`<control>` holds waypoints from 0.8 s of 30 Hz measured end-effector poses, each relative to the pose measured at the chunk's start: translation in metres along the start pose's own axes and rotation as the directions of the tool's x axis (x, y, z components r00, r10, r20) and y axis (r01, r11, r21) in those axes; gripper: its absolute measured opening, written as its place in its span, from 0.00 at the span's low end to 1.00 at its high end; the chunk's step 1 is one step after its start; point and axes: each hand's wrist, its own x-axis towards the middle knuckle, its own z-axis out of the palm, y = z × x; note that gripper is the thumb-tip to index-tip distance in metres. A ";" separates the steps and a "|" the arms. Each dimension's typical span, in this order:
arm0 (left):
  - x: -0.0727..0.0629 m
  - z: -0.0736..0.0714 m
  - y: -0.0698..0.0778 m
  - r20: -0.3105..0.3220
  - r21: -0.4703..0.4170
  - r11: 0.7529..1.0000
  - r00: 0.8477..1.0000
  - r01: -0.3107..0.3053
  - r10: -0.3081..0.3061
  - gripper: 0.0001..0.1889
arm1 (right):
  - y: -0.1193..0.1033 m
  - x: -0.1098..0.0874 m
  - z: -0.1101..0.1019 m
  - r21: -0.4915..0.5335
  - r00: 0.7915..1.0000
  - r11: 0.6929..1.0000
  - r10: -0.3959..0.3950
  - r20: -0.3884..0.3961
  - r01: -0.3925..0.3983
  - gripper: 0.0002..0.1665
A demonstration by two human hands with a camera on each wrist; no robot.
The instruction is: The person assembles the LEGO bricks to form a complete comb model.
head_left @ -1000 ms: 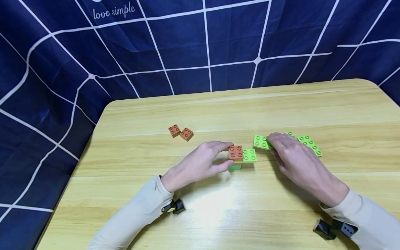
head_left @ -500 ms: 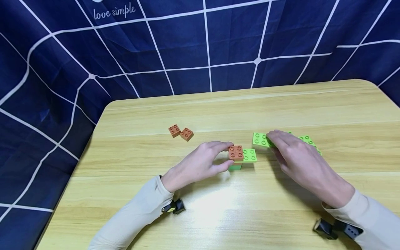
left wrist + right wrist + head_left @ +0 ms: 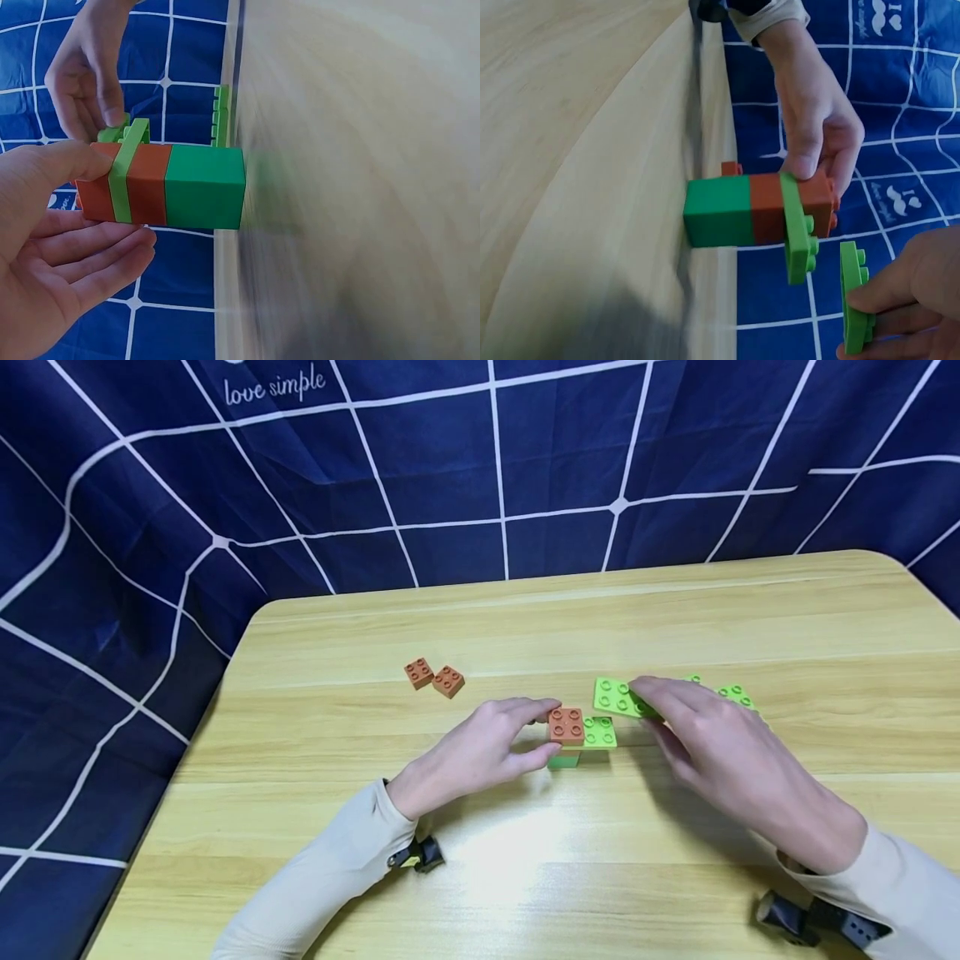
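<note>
A small brick stack stands upright on the table. From the bottom it has a green brick (image 3: pixel 204 187), an orange-brown brick (image 3: pixel 766 208), a flat lime plate (image 3: pixel 599 732) jutting to the right, and another orange-brown brick (image 3: pixel 566 727) on top. My left hand (image 3: pixel 487 745) holds that top brick between thumb and fingers. To the right of the stack, my right hand (image 3: pixel 723 747) pinches a separate lime plate (image 3: pixel 849 292), raised above the table and close to the jutting plate but apart from it. The right fingers hide part of the held plate in the head view.
Two loose orange-brown bricks, one (image 3: pixel 418 673) and another (image 3: pixel 449 682), lie behind my left hand. More lime plates (image 3: pixel 737 695) lie partly hidden beyond my right hand. The wooden table (image 3: pixel 480 627) ends at a dark blue cloth (image 3: pixel 442 460) with white lines.
My right hand has brought its lime plate up and leftward, nearer the stack. My left hand and the stack have stayed in place.
</note>
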 end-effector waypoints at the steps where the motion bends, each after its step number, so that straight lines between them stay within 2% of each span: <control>1: 0.000 0.000 0.000 0.001 -0.010 1.000 1.000 0.004 -0.004 0.26 | -0.001 0.000 0.000 0.007 1.000 1.000 -0.008 -0.002 0.008 0.31; 10: 0.001 0.001 -0.003 -0.007 -0.050 0.999 1.000 0.005 -0.005 0.25 | -0.008 0.003 0.000 0.042 0.996 0.995 -0.091 -0.026 0.092 0.32; 13: 0.001 0.001 -0.004 -0.006 -0.056 0.998 1.000 0.004 -0.004 0.25 | -0.009 0.004 0.003 0.058 0.994 0.992 -0.107 -0.022 0.108 0.20; 14: 0.002 0.001 -0.004 -0.005 -0.060 0.998 1.000 0.006 -0.006 0.25 | -0.009 0.005 0.004 0.060 0.993 0.992 -0.112 -0.025 0.113 0.20; 17: 0.002 0.002 -0.005 -0.003 -0.074 0.997 1.000 0.011 -0.011 0.24 | -0.010 0.006 0.006 0.064 0.992 0.990 -0.125 -0.034 0.127 0.32; 18: 0.002 0.002 -0.005 -0.003 -0.078 0.997 1.000 0.012 -0.013 0.24 | -0.011 0.006 0.007 0.063 0.991 0.990 -0.128 -0.035 0.130 0.33; 21: 0.002 0.002 -0.005 -0.006 -0.087 0.996 1.000 0.010 -0.010 0.24 | -0.012 0.007 0.007 0.063 0.991 0.989 -0.131 -0.025 0.132 0.20; 22: 0.002 0.002 -0.005 -0.006 -0.089 0.996 1.000 0.008 -0.008 0.24 | -0.012 0.007 0.007 0.062 0.991 0.989 -0.132 -0.020 0.133 0.19; 24: 0.002 0.002 -0.006 -0.004 -0.093 0.996 1.000 0.008 -0.008 0.24 | -0.013 0.007 0.006 0.061 0.991 0.989 -0.133 -0.008 0.133 0.25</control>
